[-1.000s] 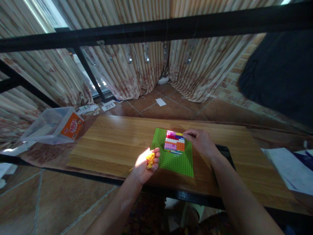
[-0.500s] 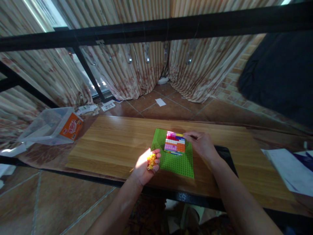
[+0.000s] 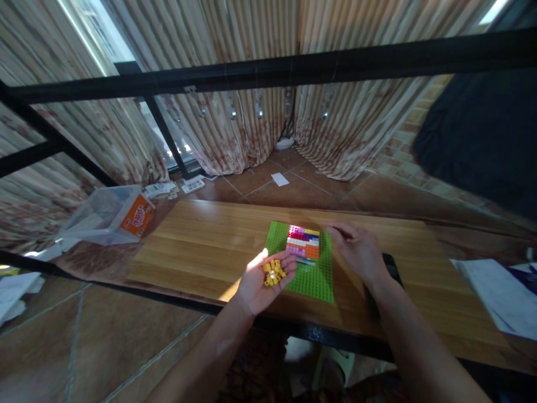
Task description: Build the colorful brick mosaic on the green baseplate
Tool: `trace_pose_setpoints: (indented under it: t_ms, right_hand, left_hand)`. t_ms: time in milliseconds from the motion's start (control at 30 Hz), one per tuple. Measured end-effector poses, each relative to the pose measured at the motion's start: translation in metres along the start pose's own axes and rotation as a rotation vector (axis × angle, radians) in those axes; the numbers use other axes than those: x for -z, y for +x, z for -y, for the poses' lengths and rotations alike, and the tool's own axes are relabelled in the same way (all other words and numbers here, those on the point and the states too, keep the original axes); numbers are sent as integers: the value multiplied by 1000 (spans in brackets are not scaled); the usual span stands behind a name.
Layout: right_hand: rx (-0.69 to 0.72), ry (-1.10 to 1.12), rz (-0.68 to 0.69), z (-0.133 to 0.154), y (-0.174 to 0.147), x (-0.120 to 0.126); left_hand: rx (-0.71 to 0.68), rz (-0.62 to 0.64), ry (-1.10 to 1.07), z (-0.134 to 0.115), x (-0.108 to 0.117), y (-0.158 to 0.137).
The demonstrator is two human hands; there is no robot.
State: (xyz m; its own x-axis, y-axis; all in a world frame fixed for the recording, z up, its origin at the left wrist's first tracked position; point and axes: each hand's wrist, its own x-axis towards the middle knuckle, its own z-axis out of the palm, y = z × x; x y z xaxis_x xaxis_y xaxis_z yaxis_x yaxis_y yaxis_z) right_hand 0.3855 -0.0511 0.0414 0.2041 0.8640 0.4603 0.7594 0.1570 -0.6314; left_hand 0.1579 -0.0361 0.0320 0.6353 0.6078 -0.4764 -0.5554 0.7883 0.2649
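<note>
Left hand (image 3: 254, 286) facing palm-up, fingers mostly unfolded, cradling loose yellow bricks (image 3: 273, 272). Multicolored brick block (image 3: 302, 242) sitting at left hand's one o'clock, on green baseplate (image 3: 314, 290). Right hand (image 3: 354, 248) hovering at block's three o'clock, holding fingers bent; cannot tell whether pinching anything.

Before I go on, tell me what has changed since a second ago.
The right hand has moved right, away from the block stack. The left hand has moved right too, nearer the stack, its palm spread wider under the yellow bricks. The bricks stay in that palm; the stack stays on the green board.
</note>
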Motion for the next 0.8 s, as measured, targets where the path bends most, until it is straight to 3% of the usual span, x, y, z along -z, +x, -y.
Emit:
trace_pose_setpoints:
  t_ms: [133,267,533,800]
  right_hand:
    - [139,169,233,34,-9,2]
    - [313,173,372,48,-15,-10]
    - [407,8,390,53,-18,-25]
    - [370,75,407,53,-20,-32]
  left_hand:
    - [-3,89,-43,6,-7,1]
    - [-27,74,-73,9,-7,1]
    - [-6,36,-104,8,-11,0]
    - [14,104,-130,7,-4,1]
